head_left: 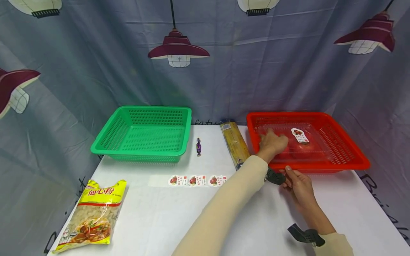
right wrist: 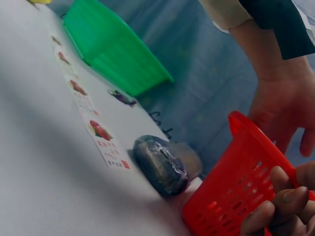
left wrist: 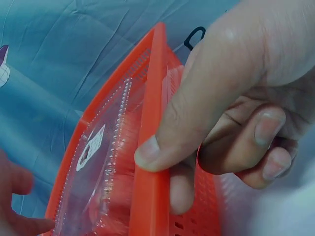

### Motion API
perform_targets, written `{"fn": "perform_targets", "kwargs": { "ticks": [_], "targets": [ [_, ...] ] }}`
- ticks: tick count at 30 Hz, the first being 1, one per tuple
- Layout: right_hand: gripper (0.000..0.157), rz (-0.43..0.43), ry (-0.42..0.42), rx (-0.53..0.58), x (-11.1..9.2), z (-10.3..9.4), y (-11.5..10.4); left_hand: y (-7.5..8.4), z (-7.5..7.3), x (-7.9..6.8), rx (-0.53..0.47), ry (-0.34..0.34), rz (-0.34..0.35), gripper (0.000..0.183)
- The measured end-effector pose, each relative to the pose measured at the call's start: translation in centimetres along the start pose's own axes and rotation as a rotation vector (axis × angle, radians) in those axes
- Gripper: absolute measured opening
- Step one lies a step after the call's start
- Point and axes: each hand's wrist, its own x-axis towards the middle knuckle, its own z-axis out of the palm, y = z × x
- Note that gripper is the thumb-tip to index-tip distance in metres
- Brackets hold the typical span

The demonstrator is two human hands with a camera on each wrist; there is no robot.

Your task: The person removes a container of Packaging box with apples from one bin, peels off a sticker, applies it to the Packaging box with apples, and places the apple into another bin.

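Note:
A red plastic basket point(head_left: 349, 153) stands at the right of the table. Inside it lies a clear plastic box point(head_left: 320, 149) with a tomato-picture sticker point(head_left: 299, 135) on its lid. Red tomatoes point(head_left: 302, 151) show through the plastic. My left hand point(head_left: 272, 144) reaches over the basket's near rim to the box's left end. In the left wrist view its fingers point(left wrist: 37, 226) are spread at the box's edge; some fingertips are hidden. My right hand point(head_left: 301, 188) pinches the near rim between thumb and fingers, also seen in the right wrist view at the basket wall point(right wrist: 231, 191).
A long pack of dried noodles point(head_left: 236, 142) lies left of the red basket, beside a purple wrapped candy point(head_left: 198, 147). A green basket point(head_left: 153, 137) stands at the back left. A sticker strip point(head_left: 197, 180) lies mid-table, and a macaroni bag point(head_left: 96, 217) lies front left.

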Motion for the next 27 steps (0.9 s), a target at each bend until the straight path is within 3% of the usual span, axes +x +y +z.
{"fn": "perform_targets", "kwargs": {
  "ticks": [9,17,20,27],
  "targets": [
    [0.036,-0.004,0.037,-0.062,0.0,0.2,0.0,0.8,0.0,-0.5,-0.013,-0.012,0.064,0.055],
    [0.031,-0.029,-0.007,-0.021,0.2,0.1,0.1,1.7,-1.1,-1.9,-0.061,-0.031,0.119,0.059],
    [0.033,-0.045,-0.017,-0.014,0.2,0.2,0.1,1.9,-1.7,-2.4,-0.089,-0.037,0.131,0.058],
    [0.034,-0.049,-0.028,0.031,-0.1,0.2,0.1,1.3,-4.3,-3.4,-0.116,-0.082,0.261,0.055]
  ]
}}
